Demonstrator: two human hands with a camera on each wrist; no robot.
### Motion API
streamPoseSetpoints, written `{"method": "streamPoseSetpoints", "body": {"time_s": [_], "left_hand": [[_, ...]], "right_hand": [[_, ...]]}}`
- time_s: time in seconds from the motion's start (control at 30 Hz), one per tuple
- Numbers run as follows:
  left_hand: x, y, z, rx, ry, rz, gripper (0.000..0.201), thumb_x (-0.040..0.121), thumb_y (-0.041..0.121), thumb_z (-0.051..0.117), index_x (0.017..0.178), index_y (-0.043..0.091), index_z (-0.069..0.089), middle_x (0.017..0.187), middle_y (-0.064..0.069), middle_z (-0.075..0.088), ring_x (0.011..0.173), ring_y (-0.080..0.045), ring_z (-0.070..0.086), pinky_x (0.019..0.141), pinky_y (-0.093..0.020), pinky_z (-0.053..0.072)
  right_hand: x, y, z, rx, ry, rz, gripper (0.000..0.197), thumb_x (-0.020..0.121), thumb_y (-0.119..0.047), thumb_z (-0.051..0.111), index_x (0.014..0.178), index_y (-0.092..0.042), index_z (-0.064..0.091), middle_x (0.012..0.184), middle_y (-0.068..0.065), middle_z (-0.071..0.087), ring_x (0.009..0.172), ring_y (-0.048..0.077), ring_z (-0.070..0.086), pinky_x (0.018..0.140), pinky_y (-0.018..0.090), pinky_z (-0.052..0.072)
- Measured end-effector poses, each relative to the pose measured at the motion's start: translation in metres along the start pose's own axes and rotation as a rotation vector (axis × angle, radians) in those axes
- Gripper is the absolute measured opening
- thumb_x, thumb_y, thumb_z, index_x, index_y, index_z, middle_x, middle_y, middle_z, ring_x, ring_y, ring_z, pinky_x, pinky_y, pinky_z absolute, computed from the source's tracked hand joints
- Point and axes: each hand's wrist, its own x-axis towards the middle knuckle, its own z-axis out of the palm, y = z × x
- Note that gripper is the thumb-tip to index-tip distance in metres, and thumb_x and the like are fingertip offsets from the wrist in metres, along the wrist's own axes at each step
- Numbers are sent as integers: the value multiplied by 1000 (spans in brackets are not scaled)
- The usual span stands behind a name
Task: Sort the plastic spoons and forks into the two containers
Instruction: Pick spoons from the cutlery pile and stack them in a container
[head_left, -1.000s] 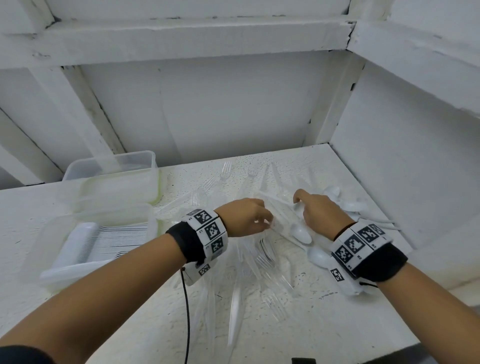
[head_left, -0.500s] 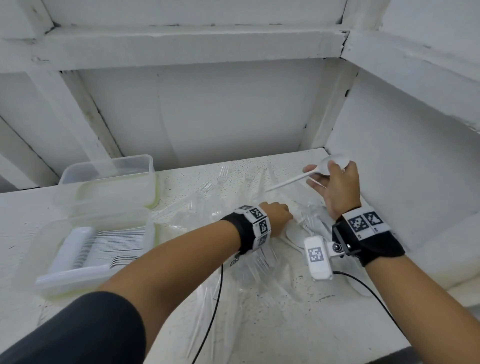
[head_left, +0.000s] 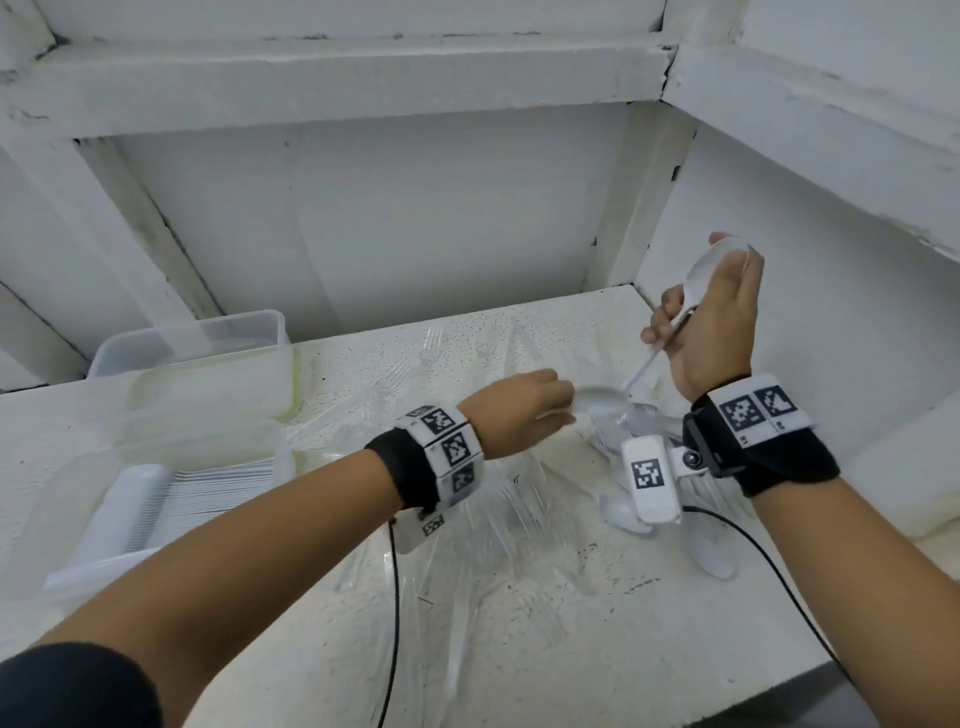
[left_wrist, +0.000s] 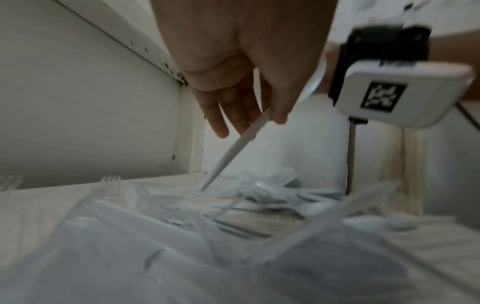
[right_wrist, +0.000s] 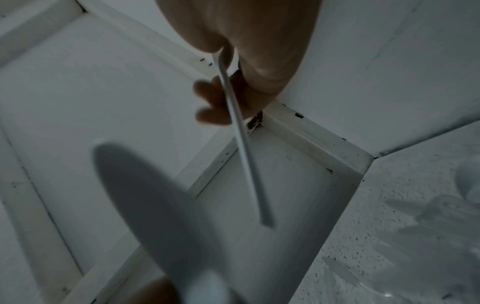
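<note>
My right hand (head_left: 711, 322) is raised near the right wall and grips a white plastic spoon (head_left: 701, 270), bowl up, handle slanting down to the left. The right wrist view shows that handle (right_wrist: 244, 148) running out from under the fingers. My left hand (head_left: 550, 410) is low over the pile and pinches a second white spoon (head_left: 600, 401), whose bowl pokes out beside the thumb; its handle (left_wrist: 233, 148) points down at the pile. Clear forks (head_left: 431, 343) and white spoons (head_left: 623, 514) lie mixed on crinkled plastic film. Two clear containers stand left: the far one (head_left: 197, 364) and the near one (head_left: 67, 499), which holds stacked cutlery.
White walls close in the table (head_left: 597, 649) at the back and right, with a beam overhead. Black cables (head_left: 392, 597) run from both wrist cameras across the front of the table. Another spoon (head_left: 717, 561) lies below my right wrist.
My right hand has lifted its spoon higher and turned it bowl-up. My left hand has come up out of the pile holding a white spoon.
</note>
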Motion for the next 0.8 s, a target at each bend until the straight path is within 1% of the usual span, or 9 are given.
{"method": "streamPoseSetpoints", "body": {"time_s": [0.07, 0.17, 0.23, 0.3, 0.4, 0.47, 0.57, 0.63, 0.8], "left_hand": [[-12, -3, -10, -65, 207, -51, 20, 96, 19, 49, 81, 6, 53, 78, 1, 45, 68, -15, 43, 64, -20, 31], [-26, -13, -25, -149, 369, -221, 23, 97, 22, 46, 78, 8, 50, 77, -1, 47, 70, -20, 51, 66, -27, 41], [-34, -20, -32, -214, 362, -325, 23, 97, 26, 45, 84, 8, 53, 82, -10, 56, 70, -24, 60, 68, -41, 50], [-42, -24, -34, -227, 321, -400, 19, 97, 31, 43, 87, 16, 50, 80, -12, 61, 65, -23, 60, 67, -40, 50], [-48, -28, -30, -158, 262, -459, 15, 98, 33, 42, 88, 23, 45, 70, -7, 56, 68, -23, 54, 64, -33, 42], [-50, -30, -26, -148, 237, -492, 15, 98, 33, 42, 89, 22, 45, 65, 3, 48, 64, -17, 48, 59, -27, 37], [-49, -29, -22, -153, 213, -515, 16, 98, 32, 42, 88, 21, 46, 62, 7, 44, 58, -8, 42, 53, -21, 31], [-47, -26, -20, -168, 204, -510, 19, 98, 32, 42, 82, 23, 46, 61, 7, 43, 56, -7, 39, 52, -20, 28], [-43, -25, -20, -229, 205, -552, 22, 97, 30, 44, 84, 13, 50, 62, 6, 43, 55, -7, 38, 51, -20, 28]], "right_hand": [[6, 5, -3, -54, -26, 95, 16, 100, -37, 36, 89, -25, 38, 59, 0, 37, 38, 7, 29, 37, 16, 26], [-5, 26, -9, -436, -269, 199, 6, 96, -16, 49, 96, -10, 52, 66, -1, 42, 47, 6, 37, 39, 15, 32], [-24, 45, -14, -724, -443, 252, 24, 97, -13, 46, 117, -3, 54, 72, 1, 49, 56, 9, 45, 50, 18, 42], [-44, 61, -17, -1006, -599, 248, 36, 99, -28, 40, 132, -13, 44, 81, -3, 53, 65, 9, 49, 57, 19, 41], [-59, 81, -22, -1494, -807, 244, 32, 97, -33, 44, 121, -13, 46, 113, 5, 59, 94, 18, 57, 68, 21, 39], [-62, 90, -25, -1665, -824, 301, 30, 93, -27, 53, 117, -9, 49, 119, 10, 57, 104, 23, 56, 74, 23, 39], [-62, 94, -27, -1741, -805, 256, 9, 91, -21, 54, 91, -13, 51, 102, 8, 58, 93, 23, 57, 69, 23, 37], [-60, 90, -29, -1753, -784, 198, 19, 92, -21, 49, 74, -17, 46, 86, 2, 53, 82, 21, 55, 62, 23, 35], [-58, 63, -33, -1517, -621, 208, 17, 95, -19, 44, 81, -15, 53, 59, -1, 66, 51, 12, 57, 53, 25, 44]]}}
